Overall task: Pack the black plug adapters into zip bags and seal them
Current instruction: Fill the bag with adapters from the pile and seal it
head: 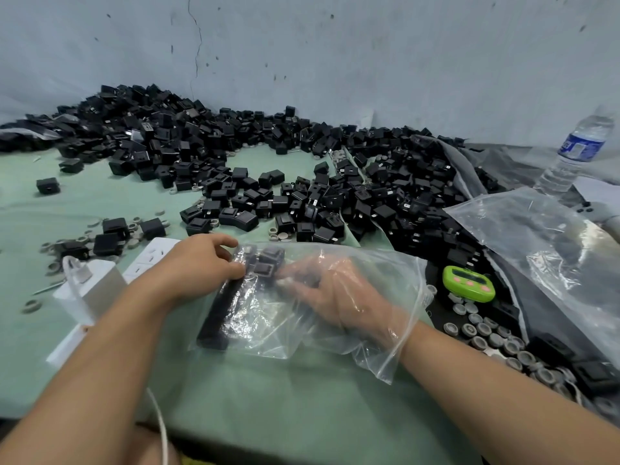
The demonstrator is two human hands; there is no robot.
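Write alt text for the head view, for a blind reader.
A person's right hand is inside a clear zip bag, gripping black plug adapters, while the left hand pinches the bag from outside. A heap of loose adapters lies on the green cloth behind.

Both arms are bare skin from the frame's edge to the fingertips. The left forearm point(110, 347) is smooth and slim. It is broad at the end farthest from the grip and narrows to the wrist just behind it. The left hand point(201, 260) is bare, and the knuckles stand out as a low ridge behind the grip. The right forearm point(486, 380) has the same smooth, tapering shape, thinnest at the wrist next to the grip. The right hand point(339, 297) is bare too. It shows only through the clear film of the zip bag point(268, 330), whose glossy creases blur its knuckles and nails.
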